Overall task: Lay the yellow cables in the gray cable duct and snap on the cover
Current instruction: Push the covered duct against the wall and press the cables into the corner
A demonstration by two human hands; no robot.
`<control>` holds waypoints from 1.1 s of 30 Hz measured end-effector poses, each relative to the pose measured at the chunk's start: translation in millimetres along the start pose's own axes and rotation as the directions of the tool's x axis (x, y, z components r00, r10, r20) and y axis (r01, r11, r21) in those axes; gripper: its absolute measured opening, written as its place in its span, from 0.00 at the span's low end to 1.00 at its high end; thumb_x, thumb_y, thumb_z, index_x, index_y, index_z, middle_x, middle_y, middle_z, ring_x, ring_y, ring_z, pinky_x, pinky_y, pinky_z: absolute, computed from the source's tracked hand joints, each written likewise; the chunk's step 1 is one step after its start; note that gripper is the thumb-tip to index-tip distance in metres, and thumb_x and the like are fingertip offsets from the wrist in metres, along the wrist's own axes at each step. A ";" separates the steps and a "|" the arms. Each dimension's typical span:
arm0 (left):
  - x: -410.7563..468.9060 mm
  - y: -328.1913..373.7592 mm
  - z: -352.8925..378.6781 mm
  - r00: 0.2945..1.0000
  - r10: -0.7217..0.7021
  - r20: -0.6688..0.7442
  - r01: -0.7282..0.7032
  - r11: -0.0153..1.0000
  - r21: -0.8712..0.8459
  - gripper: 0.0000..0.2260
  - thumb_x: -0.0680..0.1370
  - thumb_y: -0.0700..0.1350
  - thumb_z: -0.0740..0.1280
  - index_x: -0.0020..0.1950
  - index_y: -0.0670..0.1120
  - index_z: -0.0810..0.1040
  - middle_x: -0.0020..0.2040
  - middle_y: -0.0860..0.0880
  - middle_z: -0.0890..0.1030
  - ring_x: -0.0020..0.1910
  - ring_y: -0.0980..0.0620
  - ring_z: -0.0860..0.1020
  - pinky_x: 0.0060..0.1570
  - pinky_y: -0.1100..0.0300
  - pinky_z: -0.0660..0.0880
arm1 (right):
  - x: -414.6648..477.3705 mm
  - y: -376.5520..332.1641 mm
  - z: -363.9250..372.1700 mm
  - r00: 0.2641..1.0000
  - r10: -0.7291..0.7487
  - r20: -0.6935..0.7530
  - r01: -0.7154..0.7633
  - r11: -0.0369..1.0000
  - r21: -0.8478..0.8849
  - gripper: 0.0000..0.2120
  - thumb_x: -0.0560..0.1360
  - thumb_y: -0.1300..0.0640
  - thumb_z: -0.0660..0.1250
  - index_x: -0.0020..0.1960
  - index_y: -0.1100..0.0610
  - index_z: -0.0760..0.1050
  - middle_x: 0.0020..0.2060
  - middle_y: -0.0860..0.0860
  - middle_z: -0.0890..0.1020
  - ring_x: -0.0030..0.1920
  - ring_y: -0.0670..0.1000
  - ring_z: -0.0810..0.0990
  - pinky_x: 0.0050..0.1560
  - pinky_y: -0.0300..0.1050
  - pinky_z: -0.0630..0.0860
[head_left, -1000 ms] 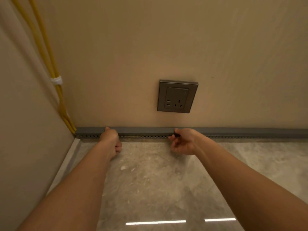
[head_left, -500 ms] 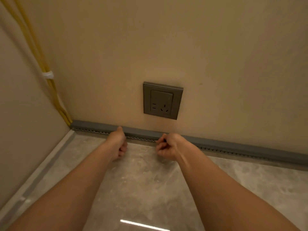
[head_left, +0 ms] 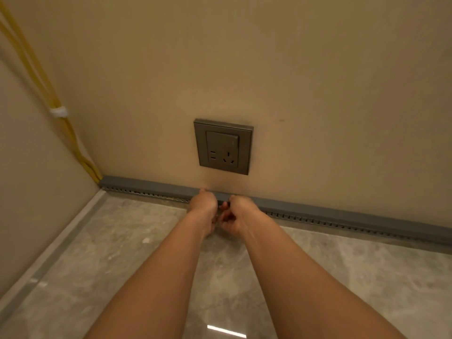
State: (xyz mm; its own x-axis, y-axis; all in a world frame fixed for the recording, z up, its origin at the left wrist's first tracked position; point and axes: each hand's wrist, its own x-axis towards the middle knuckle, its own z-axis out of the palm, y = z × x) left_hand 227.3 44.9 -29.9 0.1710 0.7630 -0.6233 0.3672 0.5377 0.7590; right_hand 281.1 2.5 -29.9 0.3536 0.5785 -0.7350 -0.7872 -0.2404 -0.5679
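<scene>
**Both hands on the duct, just below the socket**

The beige wall (head_left: 293,69) meets the grey stone floor (head_left: 122,265), and along that joint runs the gray cable duct (head_left: 151,186), its long axis left to right from the corner out toward the right edge of view. A smooth cover (head_left: 342,217) sits along its top, with the slotted side showing beneath. The yellow cables (head_left: 71,140) come down the corner, held by a white tie (head_left: 58,111), and vanish into the duct's left end.

Under the grey socket (head_left: 223,146), the left hand (head_left: 204,206) and right hand (head_left: 238,211) sit almost touching, both curled over the duct's front edge. Their fingers look closed on the cover, though whether they pinch or press I cannot tell. The duct lies directly ahead of both hands; the unworked length seems to stretch rightward, nearer the right hand.
</scene>
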 end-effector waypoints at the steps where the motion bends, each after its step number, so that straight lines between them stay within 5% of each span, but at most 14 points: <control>1: 2.2 -1.6 1.3 1.000 0.010 -0.014 -0.010 1.000 0.000 0.25 0.82 0.54 0.47 0.63 0.39 0.73 0.43 0.45 0.75 0.25 0.52 0.69 0.17 0.74 0.57 | 0.7 0.7 -0.8 1.000 -0.002 -0.001 0.003 1.000 0.015 0.17 0.81 0.60 0.51 0.35 0.59 0.65 0.25 0.52 0.68 0.09 0.44 0.58 0.18 0.28 0.58; 4: 4.5 -3.6 -0.3 0.998 0.047 -0.039 -0.047 0.999 0.005 0.24 0.82 0.54 0.48 0.59 0.38 0.75 0.47 0.42 0.82 0.37 0.46 0.80 0.20 0.69 0.60 | 0.3 2.5 -3.6 1.000 -0.013 -0.003 0.013 0.998 0.062 0.15 0.82 0.57 0.53 0.37 0.59 0.66 0.20 0.51 0.69 0.15 0.43 0.60 0.17 0.27 0.60; 8: 8.4 -6.2 -3.5 0.998 0.062 -0.017 -0.062 0.997 0.035 0.26 0.82 0.54 0.47 0.64 0.36 0.72 0.43 0.36 0.80 0.34 0.48 0.74 0.24 0.65 0.56 | -1.1 3.6 -6.8 0.999 -0.027 0.022 0.024 0.995 0.100 0.12 0.82 0.58 0.55 0.40 0.59 0.67 0.23 0.52 0.70 0.14 0.43 0.60 0.18 0.27 0.61; 10: 15.1 -7.1 -2.0 0.997 0.071 -0.015 -0.071 0.997 0.034 0.25 0.82 0.54 0.47 0.64 0.36 0.71 0.62 0.34 0.76 0.53 0.41 0.79 0.27 0.64 0.58 | -3.2 4.5 -9.6 0.999 -0.034 0.041 0.030 0.994 0.108 0.11 0.81 0.57 0.57 0.41 0.59 0.68 0.24 0.52 0.71 0.12 0.43 0.61 0.18 0.27 0.62; 12: 17.0 -5.7 -1.1 0.997 0.083 -0.006 -0.083 0.996 0.021 0.25 0.82 0.54 0.46 0.66 0.37 0.70 0.68 0.36 0.71 0.64 0.38 0.74 0.33 0.59 0.72 | -7.5 9.1 -14.3 0.998 -0.044 0.047 0.041 0.997 0.064 0.11 0.80 0.54 0.59 0.42 0.59 0.70 0.19 0.51 0.73 0.12 0.42 0.63 0.19 0.28 0.62; 14: 14.8 -4.3 -2.2 0.997 0.068 0.047 -0.069 0.997 0.030 0.25 0.82 0.53 0.45 0.69 0.38 0.66 0.63 0.32 0.74 0.49 0.41 0.80 0.39 0.55 0.76 | -12.0 14.6 -21.4 0.998 -0.055 0.033 0.056 0.998 -0.028 0.12 0.78 0.50 0.63 0.43 0.58 0.72 0.17 0.48 0.74 0.15 0.42 0.64 0.19 0.29 0.62; 15: 12.2 -3.8 -3.9 0.996 0.048 0.070 -0.050 0.998 0.028 0.24 0.82 0.53 0.45 0.70 0.38 0.65 0.53 0.30 0.78 0.34 0.47 0.77 0.31 0.60 0.70 | -14.9 15.9 -26.6 0.998 -0.060 0.016 0.061 0.996 -0.068 0.12 0.77 0.49 0.64 0.42 0.57 0.73 0.18 0.47 0.73 0.17 0.42 0.65 0.20 0.30 0.61; 17: 11.2 -2.6 -6.3 0.996 0.015 0.091 -0.018 0.999 0.031 0.25 0.82 0.55 0.45 0.69 0.38 0.66 0.30 0.40 0.68 0.24 0.54 0.61 0.24 0.68 0.55 | -20.1 14.7 -39.7 0.999 -0.049 -0.013 0.048 0.995 -0.092 0.14 0.75 0.47 0.67 0.39 0.58 0.74 0.20 0.47 0.73 0.23 0.43 0.65 0.21 0.31 0.63; 23: 4.4 -2.5 -12.5 0.976 0.024 0.217 -0.046 0.994 0.095 0.20 0.82 0.49 0.43 0.72 0.48 0.61 0.29 0.48 0.58 0.24 0.53 0.56 0.19 0.76 0.53 | -36.2 -13.4 -74.5 0.998 -0.003 -0.069 0.006 0.999 0.036 0.18 0.78 0.50 0.62 0.39 0.65 0.74 0.20 0.54 0.78 0.22 0.47 0.71 0.20 0.31 0.70; 28: -1.1 0.7 -13.5 0.970 -0.005 0.242 -0.019 0.995 0.100 0.17 0.82 0.51 0.43 0.65 0.52 0.66 0.28 0.49 0.56 0.19 0.54 0.55 0.22 0.71 0.50 | -30.8 -23.5 -70.7 0.999 0.036 -0.040 -0.034 0.998 0.057 0.18 0.81 0.53 0.58 0.39 0.65 0.70 0.20 0.54 0.74 0.17 0.44 0.65 0.21 0.34 0.60; 33: 0.7 -0.9 -16.6 0.965 -0.012 0.262 -0.016 0.994 0.104 0.22 0.82 0.52 0.44 0.71 0.47 0.64 0.26 0.49 0.58 0.22 0.54 0.55 0.18 0.75 0.51 | -27.1 -24.3 -65.5 0.998 0.009 -0.058 -0.007 0.999 0.034 0.20 0.82 0.53 0.53 0.38 0.66 0.68 0.13 0.50 0.67 0.12 0.43 0.60 0.26 0.35 0.53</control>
State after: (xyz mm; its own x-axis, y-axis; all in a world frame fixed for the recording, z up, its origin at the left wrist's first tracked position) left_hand 211.9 50.9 -27.9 0.4006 0.6356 -0.6600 0.4574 0.4854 0.7451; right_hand 323.8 -58.4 -20.4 0.3753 0.5301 -0.7604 -0.8063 -0.2179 -0.5498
